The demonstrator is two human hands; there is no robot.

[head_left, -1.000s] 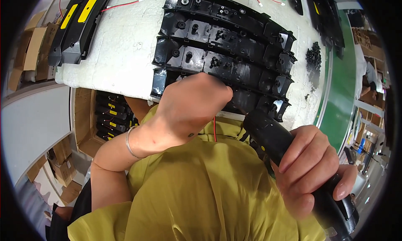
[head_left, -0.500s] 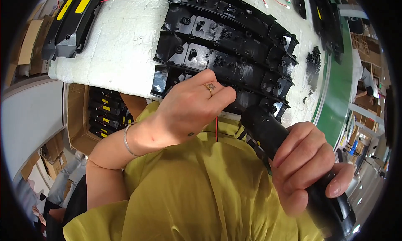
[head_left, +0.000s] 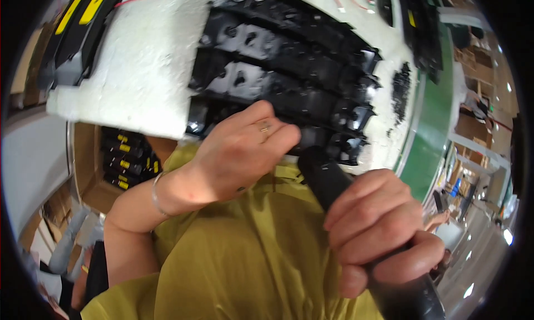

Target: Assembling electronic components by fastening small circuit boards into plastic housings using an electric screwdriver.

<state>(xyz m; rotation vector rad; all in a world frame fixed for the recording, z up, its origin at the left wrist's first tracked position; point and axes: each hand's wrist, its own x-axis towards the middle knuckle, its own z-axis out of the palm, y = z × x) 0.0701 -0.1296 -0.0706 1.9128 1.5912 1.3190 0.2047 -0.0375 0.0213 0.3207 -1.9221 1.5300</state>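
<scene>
My left hand [head_left: 242, 147], with a ring and a bracelet, is closed in a pinch over the nearest of several long black plastic housings [head_left: 245, 80]. Its fingertips point down and are hidden, so whatever it holds does not show. My right hand [head_left: 384, 231] is wrapped round a thick black barrel-shaped tool [head_left: 322, 178], apparently an electric screwdriver. The tool's front end reaches up to the near housing beside my left hand; its tip is out of sight. The housings lie side by side, hollow side up, showing posts and ribs.
White foam [head_left: 144, 70] covers the table under the housings. Small black pieces [head_left: 400, 89] are heaped at the right. Black parts with yellow strips [head_left: 83, 25] lie far left. A cardboard box [head_left: 92, 181] at the left holds similar parts. A green surface [head_left: 425, 125] runs along the right.
The whole view has shifted, so the housings and both hands appear farther left, with some blur. Both hands keep their grips, and the tool stays close to my left hand.
</scene>
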